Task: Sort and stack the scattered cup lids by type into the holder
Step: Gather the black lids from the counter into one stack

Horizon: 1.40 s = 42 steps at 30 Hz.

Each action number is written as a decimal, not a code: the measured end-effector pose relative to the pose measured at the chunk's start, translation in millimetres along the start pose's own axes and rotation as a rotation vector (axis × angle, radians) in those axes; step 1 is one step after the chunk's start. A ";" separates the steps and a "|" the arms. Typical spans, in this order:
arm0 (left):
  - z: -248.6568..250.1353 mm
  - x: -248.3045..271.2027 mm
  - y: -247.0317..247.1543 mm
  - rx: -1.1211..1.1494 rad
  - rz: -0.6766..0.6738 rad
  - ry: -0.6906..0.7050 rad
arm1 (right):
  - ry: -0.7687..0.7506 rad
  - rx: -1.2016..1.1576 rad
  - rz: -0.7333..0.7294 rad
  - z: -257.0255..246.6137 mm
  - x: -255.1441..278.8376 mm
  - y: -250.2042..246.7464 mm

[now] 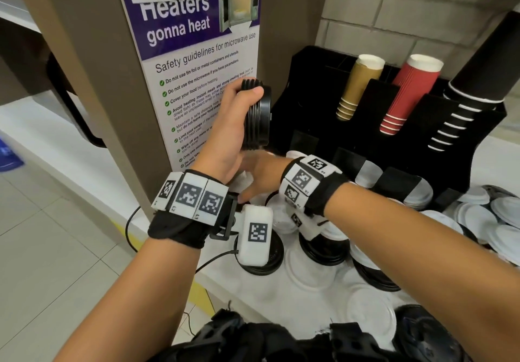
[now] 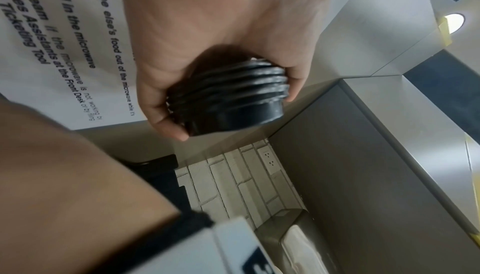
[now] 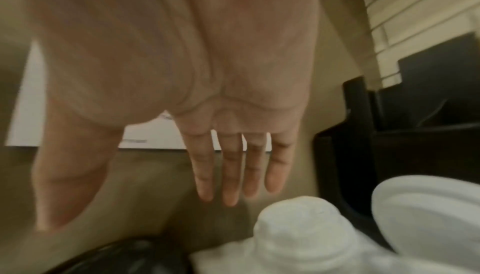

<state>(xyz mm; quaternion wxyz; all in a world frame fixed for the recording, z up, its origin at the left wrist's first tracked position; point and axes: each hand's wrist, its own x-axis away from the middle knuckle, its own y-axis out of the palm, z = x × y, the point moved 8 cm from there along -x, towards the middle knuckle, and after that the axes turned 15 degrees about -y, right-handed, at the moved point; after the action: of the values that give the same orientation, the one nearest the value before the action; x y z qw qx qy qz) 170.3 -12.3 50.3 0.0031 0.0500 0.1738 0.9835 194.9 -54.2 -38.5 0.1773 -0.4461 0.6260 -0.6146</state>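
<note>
My left hand (image 1: 239, 114) grips a nested stack of black cup lids (image 1: 257, 116) on edge, raised in front of the poster, left of the black holder (image 1: 309, 114). The left wrist view shows the same black lids (image 2: 228, 97) with thumb and fingers curled round them. Beneath the left wrist, my right hand (image 1: 253, 176) reaches leftward with fingers straight (image 3: 233, 175) and holds nothing. Below those fingers lie white lids (image 3: 306, 227) and a black lid (image 3: 124, 258). More white lids (image 1: 309, 271) and black lids (image 1: 323, 252) are scattered over the white counter.
The holder carries a gold cup stack (image 1: 357, 85), a red cup stack (image 1: 408, 94) and a black cup stack (image 1: 472, 91). A pile of white lids (image 1: 484, 221) lies at the right. A brown pillar with a microwave poster (image 1: 197, 66) stands left of the holder.
</note>
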 end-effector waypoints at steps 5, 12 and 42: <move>0.7 -0.1 2.7 -0.019 -0.002 -0.020 | 0.000 0.196 -0.064 -24.5 -21.7 33.7; 5.3 -0.4 -4.5 -0.010 0.009 0.019 | 0.007 0.119 0.021 -19.5 -26.1 33.9; -47.1 -2.1 24.8 0.074 -0.080 -0.154 | -0.268 -0.957 0.859 30.9 122.1 -53.2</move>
<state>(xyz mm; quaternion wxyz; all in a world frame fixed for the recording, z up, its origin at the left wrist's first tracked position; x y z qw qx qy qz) 168.0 -51.8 14.6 0.0536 0.1184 0.2113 0.9687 171.1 -159.7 45.1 0.2655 -0.2588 0.9252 -0.0816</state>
